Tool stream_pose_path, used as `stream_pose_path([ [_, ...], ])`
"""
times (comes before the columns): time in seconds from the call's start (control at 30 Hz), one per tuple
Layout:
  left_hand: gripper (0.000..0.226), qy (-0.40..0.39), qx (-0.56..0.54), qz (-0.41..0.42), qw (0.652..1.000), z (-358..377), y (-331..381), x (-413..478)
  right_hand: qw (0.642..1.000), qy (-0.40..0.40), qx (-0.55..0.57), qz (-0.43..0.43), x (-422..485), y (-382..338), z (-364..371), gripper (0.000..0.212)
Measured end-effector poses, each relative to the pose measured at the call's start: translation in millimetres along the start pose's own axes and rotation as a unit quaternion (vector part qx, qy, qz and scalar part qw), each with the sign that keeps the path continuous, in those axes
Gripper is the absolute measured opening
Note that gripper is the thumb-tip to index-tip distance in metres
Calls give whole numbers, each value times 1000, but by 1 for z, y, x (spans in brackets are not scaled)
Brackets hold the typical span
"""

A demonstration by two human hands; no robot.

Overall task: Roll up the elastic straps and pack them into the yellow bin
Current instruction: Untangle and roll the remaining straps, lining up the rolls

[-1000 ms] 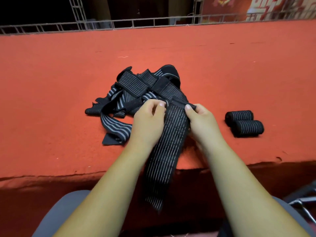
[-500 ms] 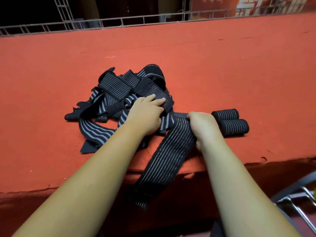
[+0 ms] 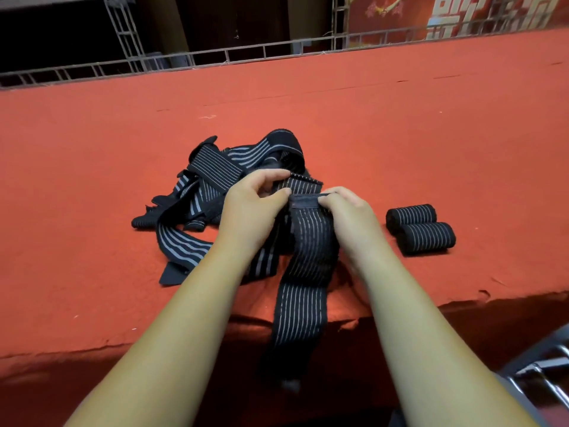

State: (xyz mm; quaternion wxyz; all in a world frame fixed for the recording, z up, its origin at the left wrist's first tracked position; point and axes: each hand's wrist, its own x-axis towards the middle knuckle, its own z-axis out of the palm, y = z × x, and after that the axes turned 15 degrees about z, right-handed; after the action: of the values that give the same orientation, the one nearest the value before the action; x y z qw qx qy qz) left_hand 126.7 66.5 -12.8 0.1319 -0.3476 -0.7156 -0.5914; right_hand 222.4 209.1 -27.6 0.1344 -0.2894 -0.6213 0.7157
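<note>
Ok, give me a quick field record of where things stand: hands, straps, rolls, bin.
left hand: pinches the top end of the held strap
right hand: grips the same end
held strap: unrolled, tail hangs over the front edge of the red table
loose pile: tangled, behind the hands
finished rolls: two, side by side, right of the hands
yellow bin: not in view

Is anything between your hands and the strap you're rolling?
Nothing visible. Left hand and right hand both pinch the strap at its top end; its tail hangs free over the table edge. Yellow bin unseen.
</note>
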Motion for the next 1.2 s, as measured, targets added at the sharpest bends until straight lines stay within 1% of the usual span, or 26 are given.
stream_pose_path([
  [0.1,39,-6,-50,-11,999,-13,10,-12,997,-45,62,-2,-2,1,4,17],
  [0.17,46,-20,-64,-13,998,-21,14,-21,994,-69,90,-8,-6,0,6,17],
  [0.33,50,-13,-118,-33,992,-37,18,-39,993,-95,57,-50,-11,2,16,21],
  [0.47,57,-12,-141,-48,989,-42,14,-52,989,-130,51,-42,-15,8,24,23],
  [0.57,58,-16,-157,-66,985,-46,9,-59,991,-124,19,-36,-16,12,29,22],
  [0.7,47,-35,-168,-97,980,-53,5,-61,990,-142,23,-9,-15,19,33,19],
  [0.83,34,-23,-194,-141,970,-59,3,-63,991,-133,-10,-26,-15,23,33,14],
  [1.03,18,22,-153,-125,980,-65,-13,-64,982,-158,-85,-65,-25,24,32,13],
  [1.13,11,71,-165,-128,975,-68,-20,-65,974,-162,-137,-81,-29,27,32,12],
  [1.2,13,113,-165,-139,970,-70,-21,-62,968,-166,-168,-84,-32,29,32,12],
])
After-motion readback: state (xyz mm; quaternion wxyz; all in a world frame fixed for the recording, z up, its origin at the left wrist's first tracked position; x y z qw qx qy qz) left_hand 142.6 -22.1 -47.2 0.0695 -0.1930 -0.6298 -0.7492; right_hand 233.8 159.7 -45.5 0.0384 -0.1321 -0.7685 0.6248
